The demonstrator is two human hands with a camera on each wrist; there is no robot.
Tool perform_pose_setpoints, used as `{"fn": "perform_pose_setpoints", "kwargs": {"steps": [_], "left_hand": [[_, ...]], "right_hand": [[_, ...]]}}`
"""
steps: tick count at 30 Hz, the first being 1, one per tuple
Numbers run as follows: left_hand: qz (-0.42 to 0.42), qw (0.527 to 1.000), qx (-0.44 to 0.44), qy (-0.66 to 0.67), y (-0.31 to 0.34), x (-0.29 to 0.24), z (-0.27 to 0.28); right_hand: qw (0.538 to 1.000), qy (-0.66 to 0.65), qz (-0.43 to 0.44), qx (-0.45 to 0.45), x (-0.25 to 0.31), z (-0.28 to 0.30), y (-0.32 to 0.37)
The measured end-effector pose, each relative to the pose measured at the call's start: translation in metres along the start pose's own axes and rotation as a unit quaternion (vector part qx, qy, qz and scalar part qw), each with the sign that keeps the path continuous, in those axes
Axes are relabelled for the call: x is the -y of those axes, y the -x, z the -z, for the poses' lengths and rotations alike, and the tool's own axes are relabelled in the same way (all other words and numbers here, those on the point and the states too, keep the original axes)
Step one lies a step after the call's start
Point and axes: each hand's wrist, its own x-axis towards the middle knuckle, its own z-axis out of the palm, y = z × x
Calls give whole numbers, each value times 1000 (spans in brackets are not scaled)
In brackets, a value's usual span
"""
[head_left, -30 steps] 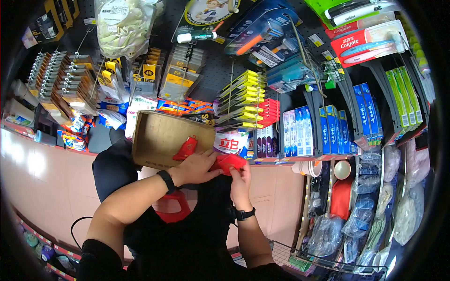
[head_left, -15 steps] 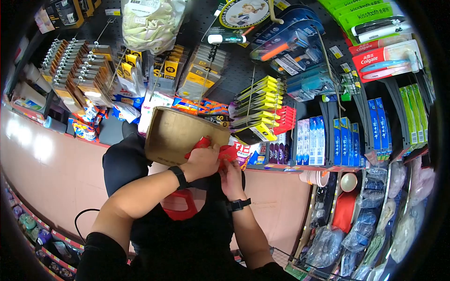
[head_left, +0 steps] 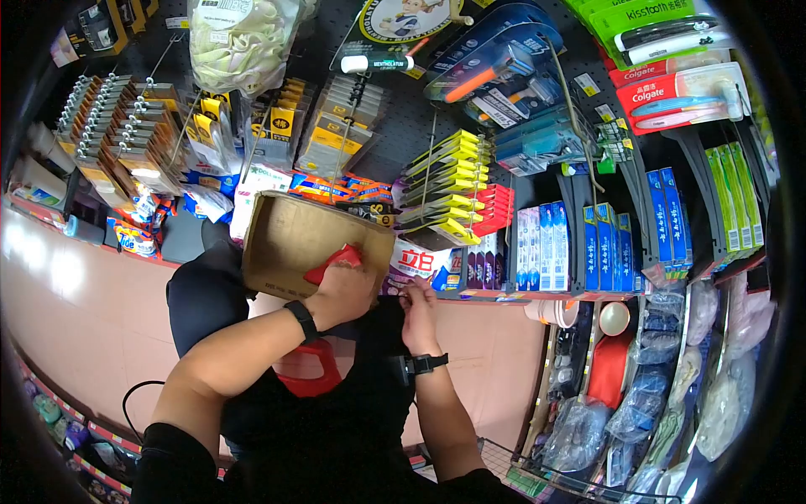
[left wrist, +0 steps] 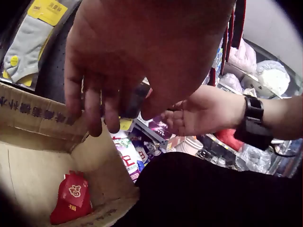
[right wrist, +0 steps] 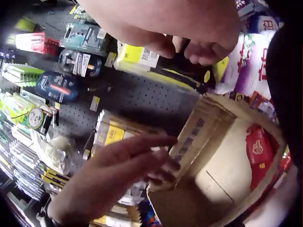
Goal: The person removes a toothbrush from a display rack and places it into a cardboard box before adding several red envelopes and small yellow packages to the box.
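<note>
Red socks (left wrist: 74,194) with gold characters lie inside an open cardboard box (left wrist: 33,127), one piece overlapping another in its corner. From the head view, the red (head_left: 334,262) shows just past my left hand (head_left: 348,290), which hangs over the box's near right side. That hand's fingers (left wrist: 94,111) point loosely downward with nothing between them in the left wrist view. My right hand (head_left: 418,315) is beside the box, right of its corner, palm up and fingers loosely bent. It holds nothing, as the right hand (left wrist: 199,111) in the left wrist view shows.
A pegboard rack behind carries packaged socks (head_left: 340,126), razors (head_left: 495,80) and toothbrushes (head_left: 680,97). Toothpaste boxes (head_left: 541,248) and detergent bags (head_left: 416,262) line the low shelf edge. A red plastic thing (head_left: 306,370) sits below, between my legs.
The red sock piece that both hands held over the box's right edge now lies in the box with the other. Both hands have let go, and the left has moved left over the box.
</note>
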Motion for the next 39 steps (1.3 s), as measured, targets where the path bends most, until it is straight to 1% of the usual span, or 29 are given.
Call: {"fn": "perform_pose_setpoints", "kwargs": {"steps": [1, 3, 4, 6, 7, 9, 11, 13, 15, 16, 18, 19, 20, 21, 23, 26, 27, 29, 30, 32, 33, 35, 36, 39], "left_hand": [[-1, 1000, 0, 0, 1, -1, 0], [-25, 998, -50, -7, 4, -1, -1], [-25, 998, -50, -7, 4, -1, 0], [-12, 1000, -8, -17, 3, -1, 4], [-13, 1000, -8, -17, 3, -1, 7], [-18, 1000, 11, -23, 4, -2, 15], [-17, 999, 27, -35, 6, -6, 24], [-16, 998, 43, -48, 6, -7, 25], [-4, 996, 72, -46, 5, -7, 23], [-3, 996, 72, -47, 5, -7, 21], [-2, 998, 35, -45, 6, -5, 16], [0, 998, 35, -46, 6, -5, 16], [-9, 998, 36, -52, 6, -5, 16], [-18, 997, 37, -59, 6, -5, 17], [-25, 997, 42, -65, 7, -5, 20], [-32, 996, 39, -67, 5, -5, 15], [-31, 997, 31, -63, 4, -5, 12], [-31, 997, 23, -62, 3, -5, 7], [-29, 998, 15, -62, 3, -5, 6], [-30, 998, 20, -59, 3, -5, 6], [-31, 998, 26, -56, 3, -5, 7], [-34, 997, 31, -55, 4, -6, 13], [-37, 997, 36, -53, 4, -6, 15], [-38, 997, 18, -57, 4, -6, 7]], "right_hand": [[1000, 0, 1, -1, 3, 9, -7], [995, -27, 81, -49, 16, 27, -23], [995, -28, 81, -49, 27, 33, -30], [986, -5, 130, -106, 55, 45, -47], [985, 1, 142, -98, 68, 54, -60], [983, -10, 142, -119, 93, 60, -79], [983, 15, 138, -122, 116, 58, -91], [982, 40, 133, -125, 128, 57, -103], [977, 96, 164, -100, 131, 57, -117], [973, 110, 197, -40, 132, 57, -123], [974, 120, 188, -36, 136, 53, -126], [975, 130, 179, -32, 141, 46, -121], [972, 129, 183, -73, 142, 37, -115], [972, 129, 183, -72, 140, 40, -118], [981, 81, 167, -49, 137, 47, -126], [981, 68, 171, -61, 127, 61, -141], [981, 68, 171, -61, 129, 57, -135], [984, 39, 170, -18, 138, 41, -115], [984, 39, 170, -18, 139, 41, -112], [994, 1, 105, -15, 139, 42, -104], [994, 0, 105, -15, 136, 47, -105], [995, -68, 68, -36, 127, 64, -109], [992, -77, 100, -18, 124, 66, -104], [990, -91, 105, -33, 121, 74, -81]]}}
